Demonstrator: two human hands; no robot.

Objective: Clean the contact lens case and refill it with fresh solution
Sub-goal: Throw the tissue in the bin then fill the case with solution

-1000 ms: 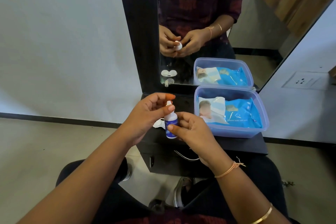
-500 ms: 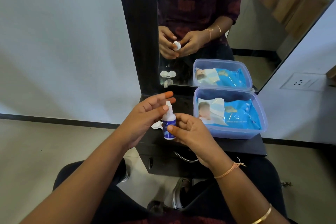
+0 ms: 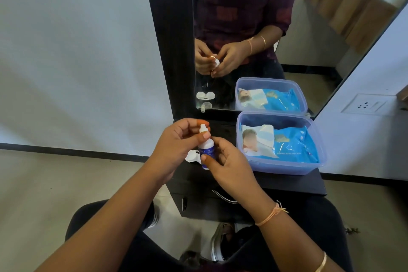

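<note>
A small white solution bottle (image 3: pixel 206 147) with a blue label stands upright in the air above the black shelf (image 3: pixel 287 183). My right hand (image 3: pixel 229 166) grips its body from the right. My left hand (image 3: pixel 178 146) pinches the bottle's white tip between thumb and fingers. The white contact lens case (image 3: pixel 192 157) lies on the shelf behind my left hand, mostly hidden; the mirror (image 3: pixel 254 28) shows its two open wells and a loose cap.
A clear plastic box (image 3: pixel 318 137) holding a blue pack of wet wipes (image 3: pixel 295 146) sits on the right of the shelf. The mirror stands at the back in a black frame. A wall socket (image 3: pixel 366 105) is at the right. A drawer handle (image 3: pixel 223 197) is below the shelf.
The bottle and both hands have stayed almost in place. My left fingers have shifted on the bottle's tip, closing around it.
</note>
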